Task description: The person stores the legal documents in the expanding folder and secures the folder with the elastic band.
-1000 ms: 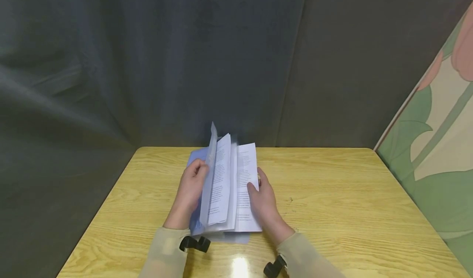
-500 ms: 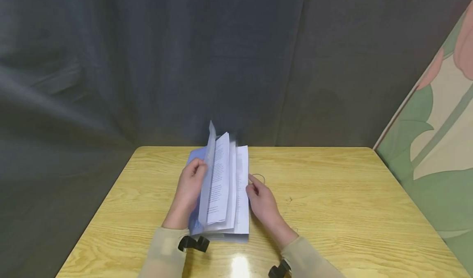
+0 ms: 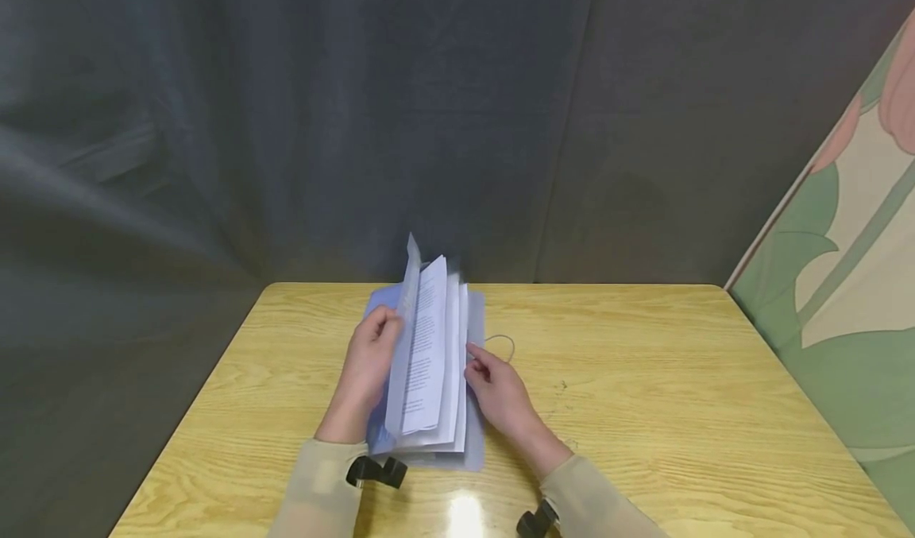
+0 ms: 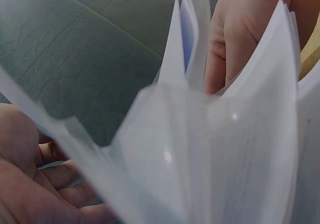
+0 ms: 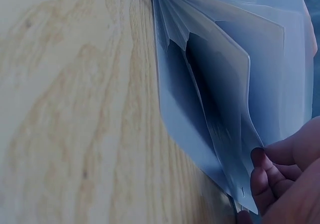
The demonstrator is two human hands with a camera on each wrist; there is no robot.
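A translucent plastic document folder (image 3: 475,443) with several pockets stands fanned open on the table, a blue cover (image 3: 379,436) on its left side. Printed sheets (image 3: 426,347) show inside it. My left hand (image 3: 366,359) grips the raised clear flap along its left edge; in the left wrist view the curled fingers (image 4: 65,184) show beyond the flap. On the other side, my right hand (image 3: 502,391) pinches the edge of a pocket divider (image 5: 247,84) between thumb and fingers. The pocket's lower corner hangs beside these fingertips in the right wrist view.
A thin elastic loop (image 3: 509,339) sticks out to the right of the folder. The wooden table (image 3: 643,379) meets a dark curtain (image 3: 429,125) at the back. A flowered panel (image 3: 843,284) stands along the right side.
My right hand has moved left, bringing the right-hand pages with it, so their print has turned out of sight and the folder's clear back panel shows. My left hand stays in place.
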